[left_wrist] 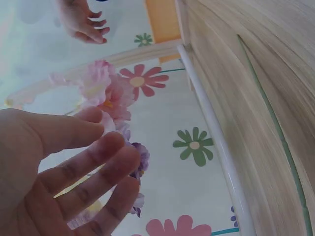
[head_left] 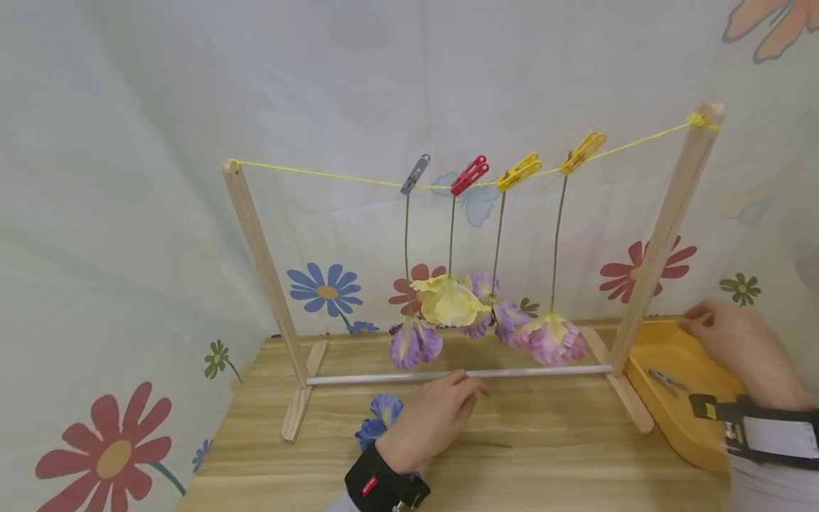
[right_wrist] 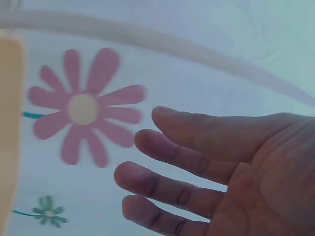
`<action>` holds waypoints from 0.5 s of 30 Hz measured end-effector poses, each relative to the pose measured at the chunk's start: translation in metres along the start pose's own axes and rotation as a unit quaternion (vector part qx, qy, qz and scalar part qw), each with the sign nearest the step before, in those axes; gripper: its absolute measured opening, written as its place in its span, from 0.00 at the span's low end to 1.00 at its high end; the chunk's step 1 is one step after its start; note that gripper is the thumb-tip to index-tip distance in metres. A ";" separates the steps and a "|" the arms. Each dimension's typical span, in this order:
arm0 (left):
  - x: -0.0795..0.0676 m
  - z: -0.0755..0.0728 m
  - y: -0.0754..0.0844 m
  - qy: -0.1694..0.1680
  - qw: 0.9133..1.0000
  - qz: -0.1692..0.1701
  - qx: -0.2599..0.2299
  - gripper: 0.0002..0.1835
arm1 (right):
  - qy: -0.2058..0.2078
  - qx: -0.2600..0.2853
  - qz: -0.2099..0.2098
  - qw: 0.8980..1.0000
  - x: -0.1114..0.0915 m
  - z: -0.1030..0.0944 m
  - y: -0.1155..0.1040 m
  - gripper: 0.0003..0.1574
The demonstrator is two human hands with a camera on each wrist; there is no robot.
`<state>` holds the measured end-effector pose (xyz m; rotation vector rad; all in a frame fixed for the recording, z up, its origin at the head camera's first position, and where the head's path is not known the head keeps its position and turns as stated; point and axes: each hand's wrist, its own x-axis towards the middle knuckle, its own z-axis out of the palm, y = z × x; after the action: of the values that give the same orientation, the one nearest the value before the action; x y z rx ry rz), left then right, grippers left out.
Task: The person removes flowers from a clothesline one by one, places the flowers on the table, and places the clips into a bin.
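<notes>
My left hand (head_left: 438,412) hovers low over the table in front of the rack's white crossbar (head_left: 384,378), fingers loosely bent and holding nothing. A blue artificial flower (head_left: 386,411) lies beside and partly behind that hand; its thin green stem (left_wrist: 275,123) runs along the wood in the left wrist view. Over the yellow tray (head_left: 687,434) is my right hand (head_left: 742,348), its fingers relaxed with nothing between them. In the tray lies a grey clothespin (head_left: 667,382). Four-like blooms aside, a yellow flower (head_left: 450,302) and a pink flower (head_left: 552,340) hang head down from the line.
A yellow string (head_left: 320,173) spans two wooden posts (head_left: 665,238). Grey (head_left: 416,174), red (head_left: 470,176) and yellow clothespins (head_left: 520,172) grip stems on it. Purple flowers (head_left: 416,343) hang there too. A flower-printed curtain (head_left: 128,284) stands behind the table.
</notes>
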<state>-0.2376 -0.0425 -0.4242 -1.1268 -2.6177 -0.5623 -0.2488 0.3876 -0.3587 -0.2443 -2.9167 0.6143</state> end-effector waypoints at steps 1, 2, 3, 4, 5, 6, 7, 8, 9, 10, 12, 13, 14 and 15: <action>0.000 -0.001 0.001 0.011 1.000 0.003 -0.006 0.13 | 0.014 0.001 -0.003 1.000 -0.003 -0.003 -0.004 0.22; 0.001 -0.002 0.001 0.021 1.000 0.007 -0.010 0.13 | 0.031 0.001 -0.006 1.000 -0.005 -0.005 -0.008 0.21; 0.001 -0.002 0.001 0.033 0.999 0.012 -0.014 0.13 | 0.044 0.000 -0.010 0.999 -0.008 -0.008 -0.012 0.21; 0.001 -0.003 0.002 0.043 0.999 0.016 -0.021 0.13 | 0.058 -0.001 -0.014 0.998 -0.011 -0.010 -0.017 0.20; 0.001 -0.004 0.002 0.053 0.998 0.019 -0.028 0.12 | 0.070 -0.001 -0.018 0.997 -0.013 -0.012 -0.021 0.20; 0.001 -0.004 0.002 0.061 0.997 0.021 -0.038 0.12 | 0.082 -0.002 -0.025 0.996 -0.015 -0.014 -0.024 0.19; 0.001 -0.004 0.002 0.067 0.996 0.024 -0.050 0.12 | 0.093 -0.002 -0.032 0.995 -0.019 -0.015 -0.028 0.18; 0.001 -0.004 0.002 0.072 0.995 0.025 -0.061 0.12 | 0.104 -0.001 -0.039 0.994 -0.021 -0.016 -0.031 0.18; 0.001 -0.004 0.002 0.077 0.994 0.026 -0.073 0.12 | 0.114 -0.002 -0.046 0.992 -0.024 -0.017 -0.034 0.17; 0.001 -0.005 0.002 0.082 0.993 0.025 -0.084 0.12 | 0.124 -0.002 -0.052 0.991 -0.027 -0.018 -0.037 0.17; 0.001 -0.005 0.002 0.093 0.990 0.022 -0.107 0.12 | 0.144 0.001 -0.066 0.987 -0.032 -0.019 -0.043 0.16; 0.001 -0.006 0.003 0.098 0.988 0.020 -0.119 0.12 | 0.154 0.003 -0.073 0.985 -0.034 -0.019 -0.046 0.17; 0.002 -0.007 0.003 0.103 0.986 0.016 -0.133 0.12 | 0.164 0.004 -0.081 0.983 -0.036 -0.020 -0.050 0.17; 0.002 -0.007 0.003 0.109 0.983 0.013 -0.145 0.11 | 0.175 0.007 -0.094 0.980 -0.038 -0.019 -0.053 0.16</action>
<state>-0.2366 -0.0426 -0.4162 -1.1043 -2.3817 -1.0254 -0.2153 0.3401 -0.3236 -0.0646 -2.5583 0.5035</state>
